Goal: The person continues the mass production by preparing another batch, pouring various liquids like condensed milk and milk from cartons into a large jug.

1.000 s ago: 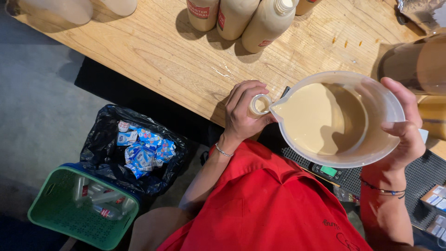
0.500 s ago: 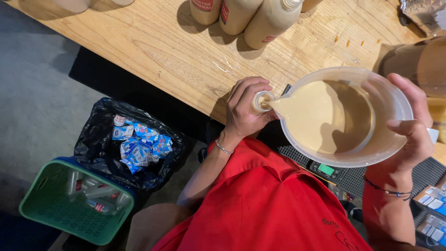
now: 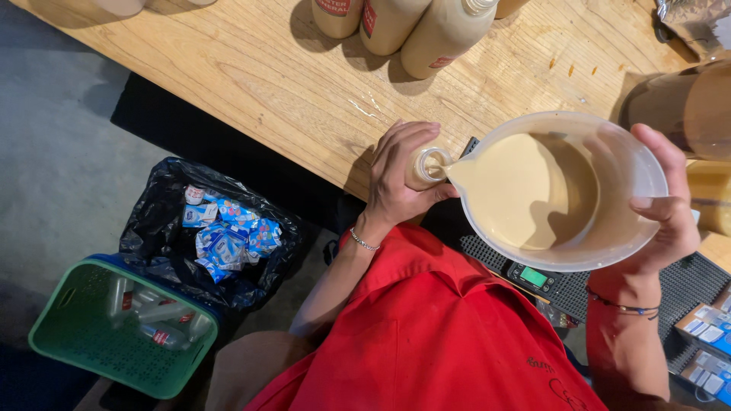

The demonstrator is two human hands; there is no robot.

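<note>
Jug (image 3: 560,190) tipped further — beige liquid pouring, hands clamped on jug, seemingly bottle (image 3: 423,167).

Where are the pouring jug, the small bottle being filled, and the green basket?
pouring jug (image 3: 636,164), head view, on its translucent inner wall.
small bottle (image 3: 435,164), head view, on its open rim.
green basket (image 3: 84,335), head view, on its perforated floor.
</note>
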